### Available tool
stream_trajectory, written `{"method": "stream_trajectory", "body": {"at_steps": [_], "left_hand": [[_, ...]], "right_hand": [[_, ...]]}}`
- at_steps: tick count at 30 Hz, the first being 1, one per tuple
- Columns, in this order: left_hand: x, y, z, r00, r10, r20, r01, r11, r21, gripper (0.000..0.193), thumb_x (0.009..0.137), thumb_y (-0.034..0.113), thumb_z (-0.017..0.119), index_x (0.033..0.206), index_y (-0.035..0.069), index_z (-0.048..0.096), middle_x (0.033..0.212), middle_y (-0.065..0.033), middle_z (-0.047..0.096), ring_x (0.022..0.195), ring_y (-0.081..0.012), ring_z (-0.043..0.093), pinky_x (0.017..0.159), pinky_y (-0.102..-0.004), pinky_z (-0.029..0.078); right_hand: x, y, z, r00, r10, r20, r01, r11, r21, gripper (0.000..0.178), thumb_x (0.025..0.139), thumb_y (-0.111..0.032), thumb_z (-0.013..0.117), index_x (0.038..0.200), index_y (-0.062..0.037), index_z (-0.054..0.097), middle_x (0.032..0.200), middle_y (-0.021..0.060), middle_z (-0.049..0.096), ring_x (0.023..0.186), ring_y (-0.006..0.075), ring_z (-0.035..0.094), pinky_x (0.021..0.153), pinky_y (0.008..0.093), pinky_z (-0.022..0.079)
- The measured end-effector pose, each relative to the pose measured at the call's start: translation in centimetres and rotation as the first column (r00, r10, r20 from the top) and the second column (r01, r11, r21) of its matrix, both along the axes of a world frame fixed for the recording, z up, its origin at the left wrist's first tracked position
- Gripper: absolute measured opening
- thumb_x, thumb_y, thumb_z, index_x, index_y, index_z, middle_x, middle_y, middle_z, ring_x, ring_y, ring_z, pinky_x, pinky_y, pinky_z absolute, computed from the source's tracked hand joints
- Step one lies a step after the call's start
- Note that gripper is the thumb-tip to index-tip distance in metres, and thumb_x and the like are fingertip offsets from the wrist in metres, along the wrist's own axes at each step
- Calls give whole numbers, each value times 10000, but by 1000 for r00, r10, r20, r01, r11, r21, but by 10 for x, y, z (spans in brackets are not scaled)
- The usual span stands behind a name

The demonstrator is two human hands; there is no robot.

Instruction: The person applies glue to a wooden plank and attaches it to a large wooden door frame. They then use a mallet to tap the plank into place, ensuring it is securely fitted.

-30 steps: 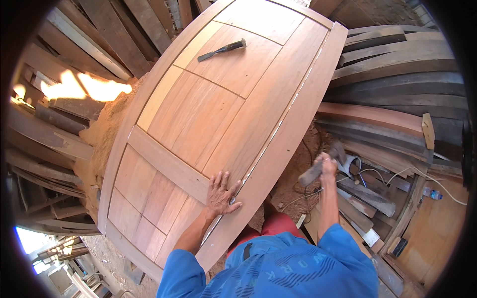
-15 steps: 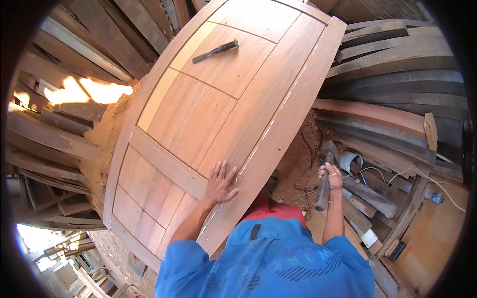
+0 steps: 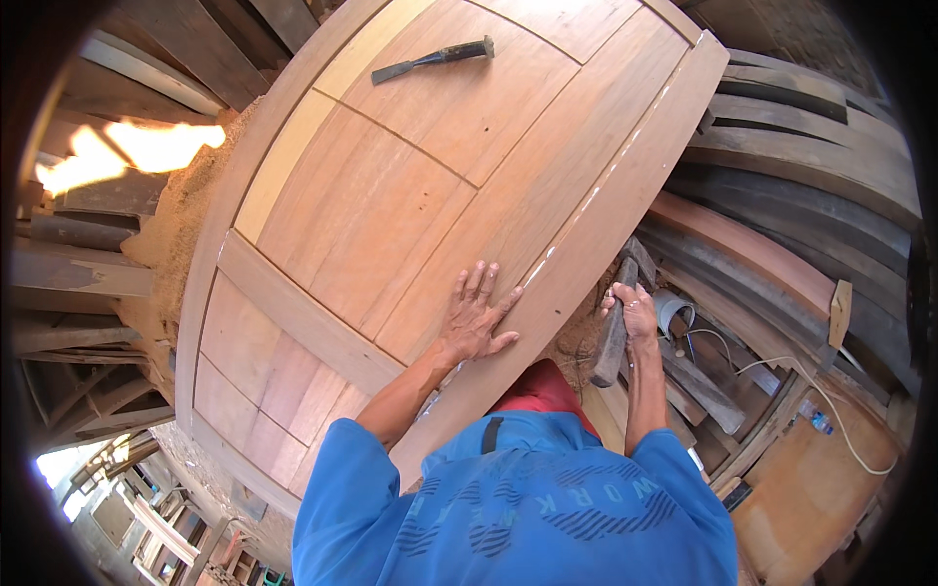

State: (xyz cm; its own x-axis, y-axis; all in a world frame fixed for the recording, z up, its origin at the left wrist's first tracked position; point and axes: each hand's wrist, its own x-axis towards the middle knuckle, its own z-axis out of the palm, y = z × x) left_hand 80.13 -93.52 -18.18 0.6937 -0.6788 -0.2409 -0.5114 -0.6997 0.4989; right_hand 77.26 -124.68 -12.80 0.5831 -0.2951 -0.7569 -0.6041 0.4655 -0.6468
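Note:
A large wooden door (image 3: 391, 225), with grooved panels and a frame, lies in front of me. My left hand (image 3: 479, 317) rests flat on it near the right-hand stile, fingers spread. Thin white streaks, perhaps glue, run along the seam beside that hand. To the right of the door's edge, my right hand (image 3: 633, 311) is wrapped round a hammer (image 3: 610, 347) with a thick, dark, worn wooden handle. Its blocky head appears just beyond my fingers. A chisel (image 3: 430, 61) with a dark handle lies on the far part of the door.
Stacked planks (image 3: 782, 195) fill the right side, and more boards (image 3: 98, 269) lean at the left beside heaped sawdust (image 3: 181, 244). A white bucket-like container (image 3: 674, 314), a pale cable (image 3: 796, 363) and a plastic bottle (image 3: 817, 418) lie at the right.
The view has shifted, so the door sits larger and higher. My left hand has slid a little along the door's edge; the right hand with the hammer has come closer to the door.

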Motion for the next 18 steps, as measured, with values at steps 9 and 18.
{"method": "stream_trajectory", "body": {"at_steps": [9, 18], "left_hand": [[6, 0, 0, 1000, 18, 1, -18, 999, -40, 820, 826, 651, 601, 1518, 252, 417, 1630, -256, 120, 1515, -429, 21, 1201, -562, -2], [9, -10, 10, 999, 18, -39, -16, 998, 58, 898, 830, 607, 609, 1547, 137, 342, 1626, -265, 123, 1514, -438, 23, 1202, -565, -10]], "right_hand": [[-67, -124, -30, 888, -460, -5, 459, 884, 84, 104, 962, -131, 603, 903, -48, 581, 730, 39, 572, 603, 136, 570, 534, 290, 525], [48, -71, -23, 994, -6, 112, -4, 996, 85, 118, 939, -95, 616, 992, -45, 524, 815, 52, 576, 638, 140, 586, 558, 300, 536]]}}
